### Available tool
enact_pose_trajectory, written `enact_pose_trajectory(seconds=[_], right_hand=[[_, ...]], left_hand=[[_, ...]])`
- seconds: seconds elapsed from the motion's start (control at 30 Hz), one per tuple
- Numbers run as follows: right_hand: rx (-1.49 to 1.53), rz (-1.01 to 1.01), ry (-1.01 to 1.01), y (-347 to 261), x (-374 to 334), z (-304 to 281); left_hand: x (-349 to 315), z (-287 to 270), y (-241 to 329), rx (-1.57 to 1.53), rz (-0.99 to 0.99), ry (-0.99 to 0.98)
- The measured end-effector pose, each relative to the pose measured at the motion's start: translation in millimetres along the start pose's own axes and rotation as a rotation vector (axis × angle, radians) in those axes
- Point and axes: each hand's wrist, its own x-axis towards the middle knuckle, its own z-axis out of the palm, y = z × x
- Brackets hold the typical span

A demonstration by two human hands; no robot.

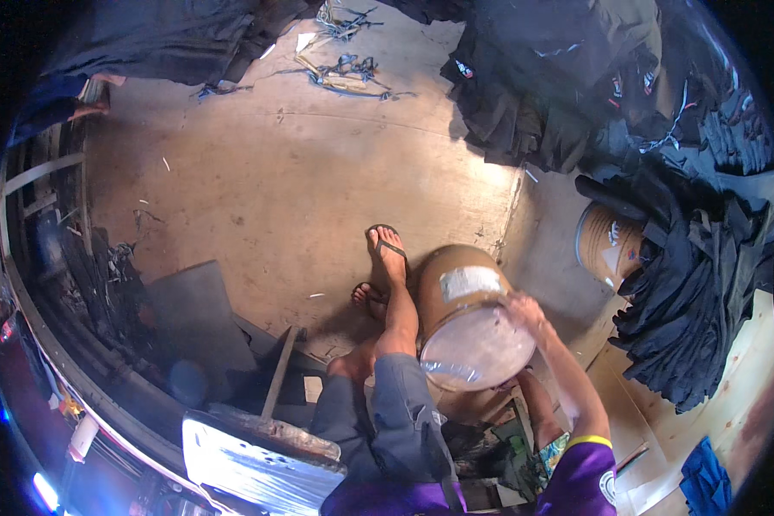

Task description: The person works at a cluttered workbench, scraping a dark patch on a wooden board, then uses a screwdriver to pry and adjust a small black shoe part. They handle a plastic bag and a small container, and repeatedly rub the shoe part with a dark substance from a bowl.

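Plainly, we have a brown drum [456,271] tilted beside our leg [402,314].
We cannot tell how our left hand's fingers stand; right of our sandalled foot [390,247], our right hand [526,312] keys its fingers over the drum's rim, and farther right a second drum [600,245] sits partly behind dark cloth [697,292].

A drum [457,279] rests right of a person's legs [402,322], the right hand [525,313] on it; farther right, another drum [600,243] lies beside piled cloth [688,288], scraps [344,83] on the floor [275,172] ahead.
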Motion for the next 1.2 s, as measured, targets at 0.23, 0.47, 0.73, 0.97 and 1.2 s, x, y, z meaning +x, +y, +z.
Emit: enact_pose_trajectory(seconds=[0.23,0.47,0.73,0.97,1.2], right_hand=[[0.148,0.032,0.481,-10.6,108.3,-161.3],[0.361,0.376,0.891,-88.0,113.9,-83.5],[0.468,0.176,0.047,-210.9,30.4,-22.5],[0.475,-0.128,0.278,-259.5,-7.1,-113.6],[0.458,-0.16,0.537,-286.7,-66.5,-202.6]], left_hand=[[-5.8,4.2,-2.2,0.008,0.0,-0.015],[-22.8,1.9,-22.4,0.002,0.104,-0.01],[-31.8,11.8,4.6,-0.141,-0.14,0.063],[-27.4,9.9,81.1,-0.065,-0.195,0.038],[-21.0,-4.1,116.5,-0.141,-0.284,-0.095]])
